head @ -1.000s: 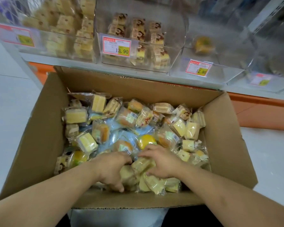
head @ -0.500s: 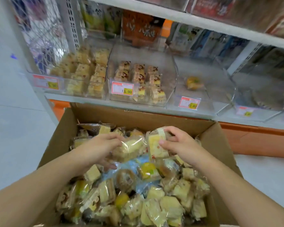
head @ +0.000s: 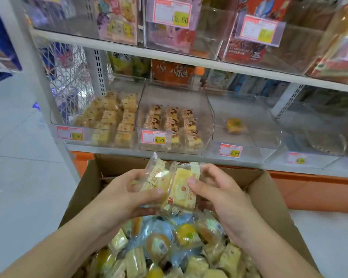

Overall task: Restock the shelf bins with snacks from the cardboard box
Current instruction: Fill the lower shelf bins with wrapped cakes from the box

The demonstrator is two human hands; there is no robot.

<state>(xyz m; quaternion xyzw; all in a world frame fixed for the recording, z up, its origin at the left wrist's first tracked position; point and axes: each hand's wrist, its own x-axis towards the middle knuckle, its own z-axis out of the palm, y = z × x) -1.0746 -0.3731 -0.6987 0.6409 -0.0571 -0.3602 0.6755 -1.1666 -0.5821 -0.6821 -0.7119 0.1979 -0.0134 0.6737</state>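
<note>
An open cardboard box [head: 273,195] full of wrapped snacks [head: 169,247] lies below the bottom shelf. My left hand [head: 125,195] grips a clear-wrapped pale yellow cake [head: 155,177] above the box. My right hand [head: 223,195] grips another wrapped yellow cake [head: 181,189], thumb on its front. The two packs touch side by side, raised toward the shelf. Clear bins stand on the shelf: a left bin [head: 54,121] of yellow cakes, a middle bin [head: 209,121] of brown-topped cakes, and a right bin [head: 273,133] with a single round orange snack [head: 234,125].
Price tags [head: 153,137] hang on the bin fronts. An upper shelf [head: 129,50] carries more clear bins with boxed goods. A white shelf post [head: 48,101] stands at the left, with grey floor [head: 18,157] beyond it. An orange base strip [head: 309,189] runs under the shelf.
Both hands have risen from inside the box, each with a wrapped cake, and brought the packs together higher and closer to the shelf. The view has tilted upward.
</note>
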